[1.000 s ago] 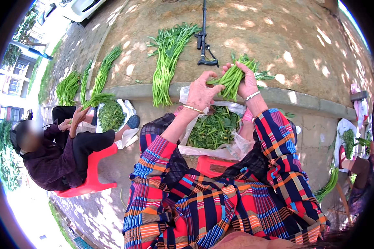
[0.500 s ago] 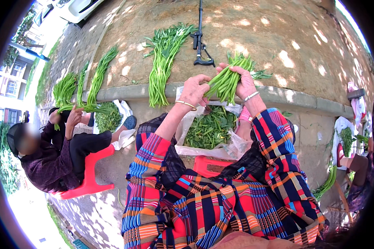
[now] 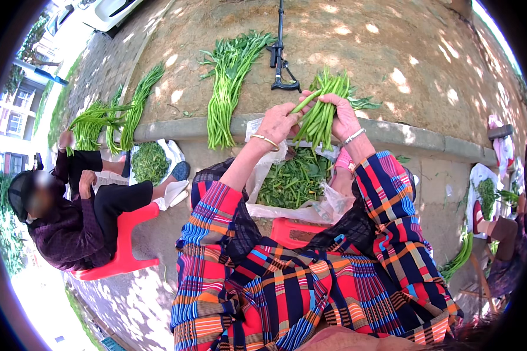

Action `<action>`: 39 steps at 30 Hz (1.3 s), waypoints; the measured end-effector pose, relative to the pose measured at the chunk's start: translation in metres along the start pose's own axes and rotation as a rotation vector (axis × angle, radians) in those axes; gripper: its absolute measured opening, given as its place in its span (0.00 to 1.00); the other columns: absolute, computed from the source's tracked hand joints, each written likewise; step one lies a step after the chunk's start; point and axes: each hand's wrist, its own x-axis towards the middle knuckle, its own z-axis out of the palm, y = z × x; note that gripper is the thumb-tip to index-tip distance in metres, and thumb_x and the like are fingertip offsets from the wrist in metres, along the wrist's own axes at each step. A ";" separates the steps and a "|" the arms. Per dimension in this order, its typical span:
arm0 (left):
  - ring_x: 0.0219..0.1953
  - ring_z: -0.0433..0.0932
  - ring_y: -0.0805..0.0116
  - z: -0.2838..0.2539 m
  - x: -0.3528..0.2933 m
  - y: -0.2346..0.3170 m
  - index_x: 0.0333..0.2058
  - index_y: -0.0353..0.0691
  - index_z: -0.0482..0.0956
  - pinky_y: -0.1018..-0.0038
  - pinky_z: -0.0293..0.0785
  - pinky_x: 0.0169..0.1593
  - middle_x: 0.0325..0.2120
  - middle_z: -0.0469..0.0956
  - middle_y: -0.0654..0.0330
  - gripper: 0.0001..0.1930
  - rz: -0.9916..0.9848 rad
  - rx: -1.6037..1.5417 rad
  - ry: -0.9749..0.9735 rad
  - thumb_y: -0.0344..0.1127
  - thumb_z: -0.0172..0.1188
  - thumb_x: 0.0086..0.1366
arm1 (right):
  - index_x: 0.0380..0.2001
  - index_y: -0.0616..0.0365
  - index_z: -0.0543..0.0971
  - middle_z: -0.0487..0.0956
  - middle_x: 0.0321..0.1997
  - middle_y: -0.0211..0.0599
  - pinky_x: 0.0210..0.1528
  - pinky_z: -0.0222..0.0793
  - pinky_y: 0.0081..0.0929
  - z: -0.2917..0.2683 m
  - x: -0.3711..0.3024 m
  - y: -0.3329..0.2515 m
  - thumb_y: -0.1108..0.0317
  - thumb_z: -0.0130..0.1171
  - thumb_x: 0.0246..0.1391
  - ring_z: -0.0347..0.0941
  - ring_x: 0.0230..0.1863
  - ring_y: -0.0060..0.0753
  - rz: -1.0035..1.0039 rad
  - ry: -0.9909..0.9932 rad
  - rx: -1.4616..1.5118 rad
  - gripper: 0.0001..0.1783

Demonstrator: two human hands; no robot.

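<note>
My right hand (image 3: 343,118) is wrapped round a bunch of leafy green stems (image 3: 317,127), which look like water spinach, held above the kerb. At the bunch's left side, my left hand (image 3: 278,124) pinches a single thick green stem (image 3: 304,104) that slants up across the bunch. Below both hands lies a clear plastic sheet or bag (image 3: 275,212), spread out and filled with loose torn greens (image 3: 295,178). A larger bundle of long leafy stems (image 3: 223,96) rests across the kerb to the left of my hands.
A black folding cane (image 3: 280,55) lies on the dirt beyond the kerb (image 3: 404,136). At left, a person on a red stool (image 3: 126,245) handles stems beside more bundles (image 3: 140,108) and a bag of greens (image 3: 150,162). Another person sits far right near green stems (image 3: 459,257).
The bunch in my right hand now stands more upright, and my left hand has shifted slightly, with one stem angled upward. The person at left has moved a stem bundle onto the pile by the kerb.
</note>
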 end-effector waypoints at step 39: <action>0.23 0.68 0.78 0.021 0.024 -0.003 0.27 0.35 0.76 0.81 0.63 0.28 0.20 0.73 0.64 0.10 -0.063 -0.205 0.209 0.37 0.58 0.51 | 0.27 0.67 0.74 0.75 0.25 0.40 0.33 0.72 0.28 -0.001 0.000 0.013 0.79 0.54 0.41 0.73 0.26 0.33 -0.043 0.301 -0.175 0.06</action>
